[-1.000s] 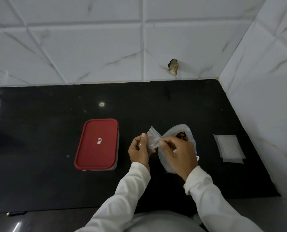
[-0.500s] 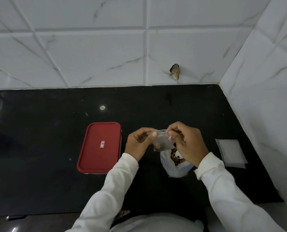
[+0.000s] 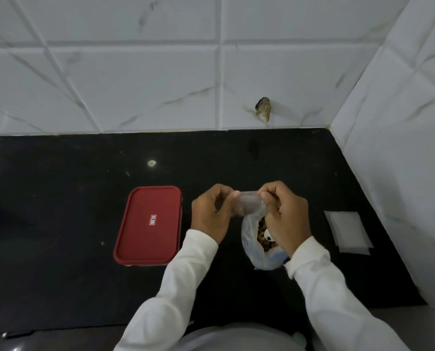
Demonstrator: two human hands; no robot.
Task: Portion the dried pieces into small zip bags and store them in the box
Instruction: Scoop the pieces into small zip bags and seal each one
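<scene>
Box lid (image 3: pixel 148 224) dark red, white-and-red label. Counter (image 3: pixel 59 211) glossy black. Wall tiles (image 3: pixel 135 84) white, grey veining. Sleeves (image 3: pixel 183 282) white. Spare bags (image 3: pixel 348 231) translucent white, right.

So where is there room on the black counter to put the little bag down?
Bare counter lies left of the red-lidded box, behind it up to the tiled wall, and between the big bag and the flat spare bags. It's crowded where both hands hold the small bag.
</scene>
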